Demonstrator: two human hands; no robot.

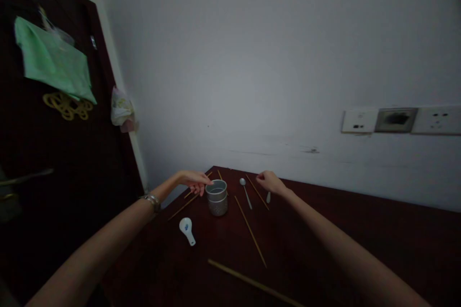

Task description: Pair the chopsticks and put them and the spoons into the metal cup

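My left hand (197, 182) pinches the near-left rim of a grey metal utensil holder (218, 205), which stands upright on the dark red table and has a dotted lower wall. To the right, my right hand (271, 182) is closed, its fingertips turned down and partly hidden. Below it shows the pale end of a utensil (268, 197); whether the fingers grip it I cannot tell. Between the hands lie a metal spoon (246, 194), a chopstick (257, 192) and a longer chopstick (250, 231). A white ceramic spoon (187, 231) rests in front of the holder.
Another chopstick (252, 282) lies at the table's (324, 259) near side, and several more are left of and behind the holder. A pale wall (252, 81) with sockets (359, 121) rises behind. At left stands a dark door (21, 144) with a green cloth (54, 57).
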